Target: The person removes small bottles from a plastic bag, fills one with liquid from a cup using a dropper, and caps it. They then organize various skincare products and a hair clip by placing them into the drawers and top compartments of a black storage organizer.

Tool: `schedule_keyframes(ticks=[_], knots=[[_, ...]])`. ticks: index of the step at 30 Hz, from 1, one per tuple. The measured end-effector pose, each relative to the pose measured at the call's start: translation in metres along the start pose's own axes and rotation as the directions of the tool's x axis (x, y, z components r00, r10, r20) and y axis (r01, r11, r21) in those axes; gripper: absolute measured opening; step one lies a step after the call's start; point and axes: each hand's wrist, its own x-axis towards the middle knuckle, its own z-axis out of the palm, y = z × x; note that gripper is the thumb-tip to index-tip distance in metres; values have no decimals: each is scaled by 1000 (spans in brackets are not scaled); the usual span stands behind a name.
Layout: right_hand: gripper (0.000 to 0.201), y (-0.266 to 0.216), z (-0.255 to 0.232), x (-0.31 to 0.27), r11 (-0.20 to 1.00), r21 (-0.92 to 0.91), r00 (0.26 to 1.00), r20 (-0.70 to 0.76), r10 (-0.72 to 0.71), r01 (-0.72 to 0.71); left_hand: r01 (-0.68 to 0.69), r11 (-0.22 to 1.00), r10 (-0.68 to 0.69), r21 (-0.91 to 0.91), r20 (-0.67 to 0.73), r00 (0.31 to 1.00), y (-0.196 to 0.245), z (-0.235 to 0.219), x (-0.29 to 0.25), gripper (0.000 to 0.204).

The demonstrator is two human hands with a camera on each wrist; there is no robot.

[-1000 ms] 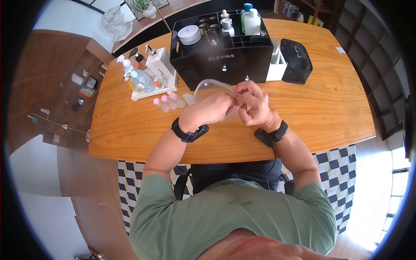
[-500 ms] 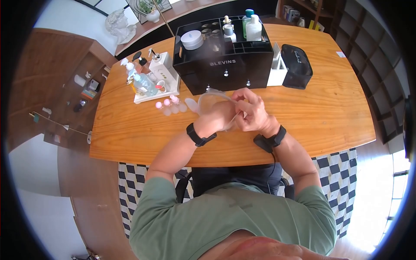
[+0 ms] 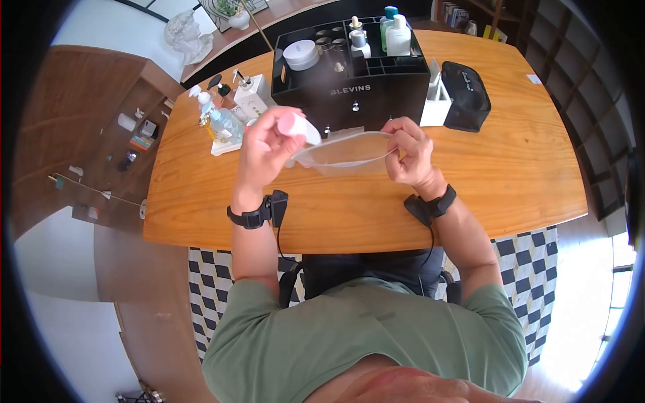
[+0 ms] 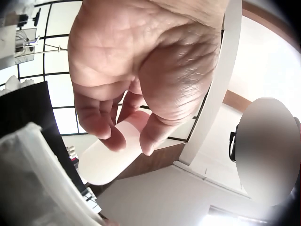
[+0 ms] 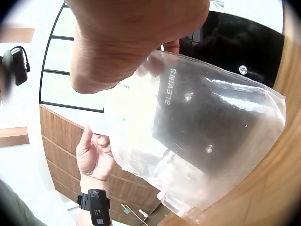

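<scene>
My left hand (image 3: 262,151) is raised and holds a small white bottle with a pink end (image 3: 293,125) between thumb and fingers. In the left wrist view the rounded white body of the bottle (image 4: 110,162) points down and away from the palm. Across from it my right hand (image 3: 413,154) pinches the rim of a clear plastic bag (image 3: 349,160), whose mouth gapes toward the left hand. The bottle overlaps the left end of the bag's rim in the head view. Through the right wrist view, small pink-topped bottles (image 5: 171,202) show low beside the bag, mostly hidden.
Behind the hands stands a black drawer organizer (image 3: 349,94) with bottles and a jar on top. At left, a white tray (image 3: 225,146) carries pump bottles. A white holder (image 3: 437,111) and a black pouch (image 3: 465,97) are at right on the wooden table (image 3: 510,174).
My left hand has come out of the bag, moved left and up, and now holds the pink-ended bottle. The bag's mouth is spread wider; the right hand keeps its grip, shifted slightly right.
</scene>
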Motion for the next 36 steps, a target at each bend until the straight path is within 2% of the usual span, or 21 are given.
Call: schedule_keyframes(ticks=[4, 6, 8, 10, 12, 14, 17, 18, 20, 21, 23, 27, 30, 32, 36], knots=[[9, 9, -9, 3, 997, 27, 997, -14, -73, 73, 20, 997, -13, 70, -97, 995, -41, -8, 5, 37], [8, 9, -14, 5, 996, 16, 996, -24, -86, 86, 95, 917, -57, 387, -107, 993, -51, -2, 5, 33], [6, 10, -20, 7, 996, 80, 999, -25, -22, 24, 104, 892, -65, 440, -103, 993, -53, 4, 4, 33], [5, 12, -22, 8, 994, 111, 1000, -19, -6, 8, 139, 784, -174, 605, 0, 985, -55, 9, 4, 31], [5, 15, -25, 8, 990, 142, 1000, -11, 13, -12, 161, 790, -188, 592, -15, 982, -58, 12, 5, 32], [6, 18, -26, 6, 982, 176, 998, 30, 63, -68, 263, 768, -315, 584, -12, 949, -53, 14, 6, 32], [7, 23, -27, 3, 961, 248, 992, 58, 114, -125, 285, 778, -354, 560, 16, 935, -64, 13, 5, 33], [7, 23, -27, 4, 961, 248, 992, 59, 113, -124, 285, 778, -353, 560, 15, 935, -70, 13, 4, 33], [7, 22, -26, 4, 947, 297, 992, 72, 108, -125, 169, 780, -242, 602, 41, 969, -82, 14, 2, 33], [7, 21, -26, 5, 946, 298, 991, 73, 109, -126, 170, 780, -243, 602, 41, 969, -81, 17, 2, 33], [8, 19, -27, 5, 938, 311, 986, 112, 124, -153, 144, 702, -214, 697, 14, 977, -80, 24, 3, 31], [8, 20, -25, 4, 927, 329, 981, 135, 140, -177, 159, 669, -257, 727, 25, 966, -87, 26, 3, 31], [9, 22, -24, 3, 926, 334, 981, 137, 135, -174, 134, 686, -236, 715, 44, 971, -88, 29, 1, 30], [9, 22, -24, 2, 923, 335, 978, 151, 145, -188, 80, 768, -157, 636, 66, 985, -91, 33, -2, 31], [9, 23, -21, 1, 917, 351, 978, 159, 139, -187, 118, 801, -209, 587, 90, 974, -84, 50, -6, 23]])
